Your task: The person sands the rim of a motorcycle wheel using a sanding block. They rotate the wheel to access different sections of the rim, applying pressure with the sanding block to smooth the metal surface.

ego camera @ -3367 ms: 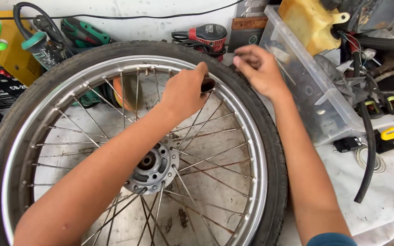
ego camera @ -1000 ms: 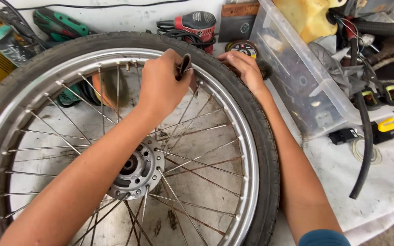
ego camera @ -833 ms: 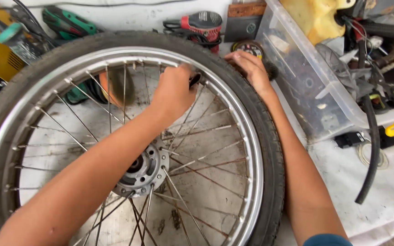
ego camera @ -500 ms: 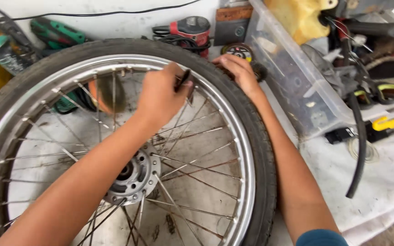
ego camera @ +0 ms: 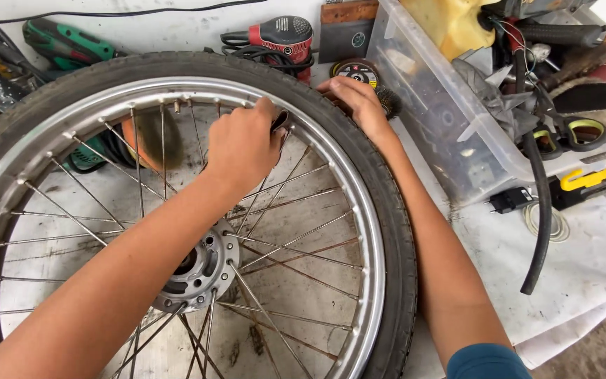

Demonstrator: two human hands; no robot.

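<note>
Left hand [ego camera: 243,144] grips small dark tool [ego camera: 280,121] (right hand [ego camera: 353,100] rests on tyre [ego camera: 387,210]).

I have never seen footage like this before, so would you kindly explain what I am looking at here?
This is one picture from a camera worn on a person's head, looking down at their own two bare hands. There is no machine. A spoked wheel with its tyre on lies flat on a white cloth. The left hand reaches inside the rim among the spokes and grips a small dark tool. The right hand rests on the tyre's outer edge. Around the wheel lie a red power tool, a green one, and a clear plastic box full of parts.
</note>
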